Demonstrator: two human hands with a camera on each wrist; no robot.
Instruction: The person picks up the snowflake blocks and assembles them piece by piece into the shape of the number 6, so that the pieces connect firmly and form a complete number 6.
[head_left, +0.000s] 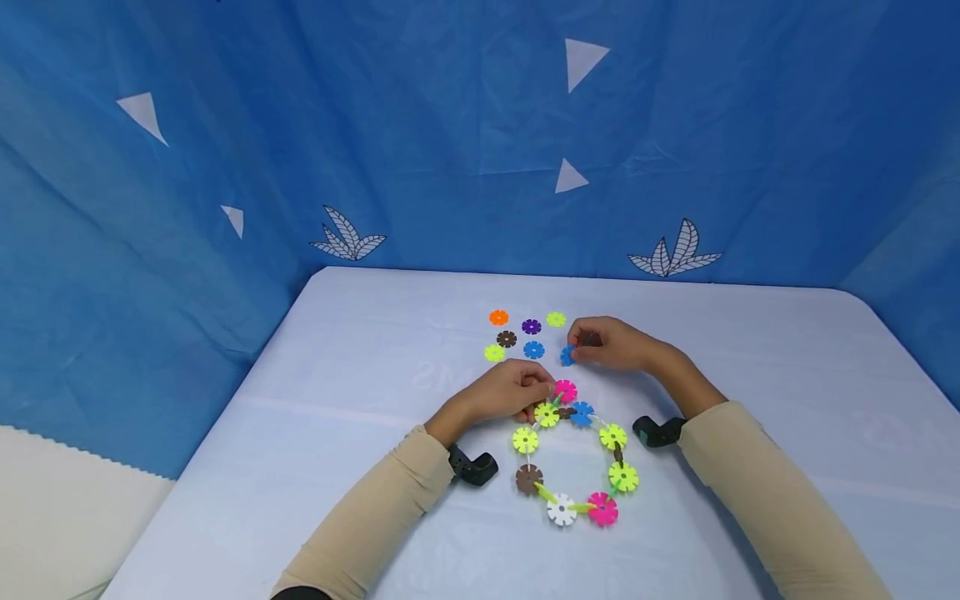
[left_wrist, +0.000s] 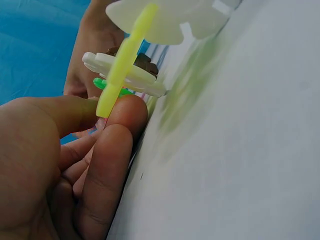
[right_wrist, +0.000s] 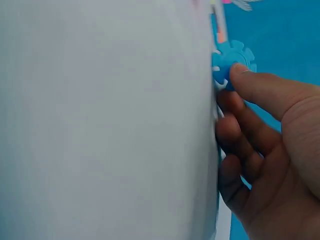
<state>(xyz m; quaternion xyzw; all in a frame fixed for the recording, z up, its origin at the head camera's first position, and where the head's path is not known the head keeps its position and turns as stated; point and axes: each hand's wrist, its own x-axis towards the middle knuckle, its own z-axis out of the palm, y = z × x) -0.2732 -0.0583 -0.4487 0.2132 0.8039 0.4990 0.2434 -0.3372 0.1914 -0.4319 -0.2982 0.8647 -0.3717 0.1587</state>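
Notched plastic discs in several colours are slotted together into a ring-shaped chain [head_left: 528,478] on the white table. With thumb and fingers, my left hand [head_left: 513,390] grips the chain at its far end, beside a pink disc [head_left: 565,391]. The left wrist view shows a yellow disc [left_wrist: 122,67] edge-on at those fingertips, with white discs behind it. My right hand [head_left: 618,344] pinches a loose blue disc [right_wrist: 231,60] between thumb and index finger, just beyond the chain. Its other fingers curl loosely below the disc in the right wrist view.
Loose discs lie beyond my hands: an orange one [head_left: 498,317], a purple one [head_left: 532,327], a brown one [head_left: 507,339], a blue one [head_left: 534,350] and two yellow-green ones [head_left: 556,319]. A blue curtain [head_left: 465,150] hangs behind the table [head_left: 337,350].
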